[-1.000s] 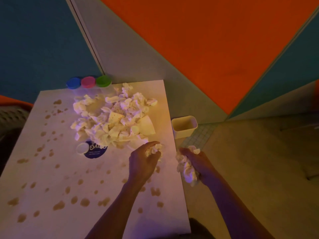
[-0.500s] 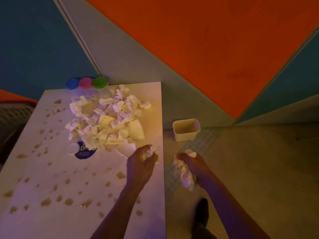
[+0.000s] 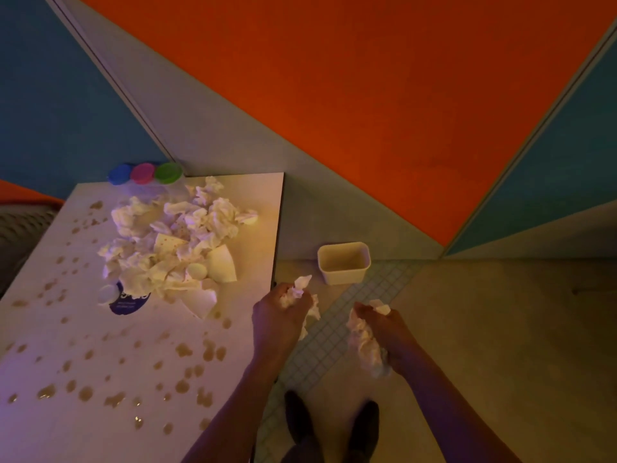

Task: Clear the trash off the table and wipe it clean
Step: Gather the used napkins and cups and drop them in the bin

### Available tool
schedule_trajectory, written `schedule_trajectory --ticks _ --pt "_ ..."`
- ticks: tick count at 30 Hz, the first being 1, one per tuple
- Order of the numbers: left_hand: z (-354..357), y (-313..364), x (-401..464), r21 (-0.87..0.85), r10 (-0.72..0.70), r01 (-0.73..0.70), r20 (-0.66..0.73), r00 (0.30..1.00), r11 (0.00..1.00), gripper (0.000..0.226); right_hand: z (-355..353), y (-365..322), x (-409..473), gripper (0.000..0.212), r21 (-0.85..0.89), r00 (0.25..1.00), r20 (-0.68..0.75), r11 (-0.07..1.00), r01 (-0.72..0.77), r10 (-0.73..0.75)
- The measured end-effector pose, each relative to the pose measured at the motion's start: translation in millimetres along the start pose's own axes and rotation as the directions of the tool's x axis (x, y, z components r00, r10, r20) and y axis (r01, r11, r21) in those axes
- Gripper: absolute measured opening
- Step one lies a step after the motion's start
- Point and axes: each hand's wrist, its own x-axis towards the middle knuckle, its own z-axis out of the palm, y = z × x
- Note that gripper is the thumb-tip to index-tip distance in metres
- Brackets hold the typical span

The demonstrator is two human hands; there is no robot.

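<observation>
Left hand (image 3: pixel 278 310) grips a crumpled tissue (image 3: pixel 300 290) at the table's (image 3: pixel 100 379) right edge. Right hand (image 3: pixel 384 332) clutches another wad (image 3: pixel 365 342) over the floor — the bin (image 3: pixel 344 267) sits just beyond, farther off.

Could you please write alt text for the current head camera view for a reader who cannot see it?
A person's left hand and right hand each grip crumpled tissues beyond the table edge, near a cream bin on the floor. The stain-spotted table still holds a pile of tissues and paper scraps.
</observation>
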Motion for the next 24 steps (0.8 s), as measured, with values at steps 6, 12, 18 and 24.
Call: schedule_trajectory --ticks 6,12,18,24 --pt "25.0 27.8 11.1 0.052 0.024 -0.024 0.006 1.0 0.998 0.027 -11.3 -25.5 14.6 0.036 -0.048 0.997 -0.049 0.997 0.055 -0.057" --pt "49.4 38.6 45.4 0.13 0.02 -0.033 0.099 0.995 0.991 0.016 -16.3 -59.5 46.1 0.01 -0.147 0.992 -0.081 0.985 0.088 -0.1" --pt "85.5 26.1 109.4 0.205 0.012 -0.045 0.161 0.987 0.978 0.022 -17.5 -91.3 97.9 0.009 -0.262 0.983 -0.146 0.963 0.07 -0.112" --pt "119.1 15.9 177.3 0.272 -0.023 -0.041 0.225 0.974 0.961 0.046 -13.3 -120.6 149.3 0.011 -0.333 0.968 -0.23 0.943 0.013 -0.095"
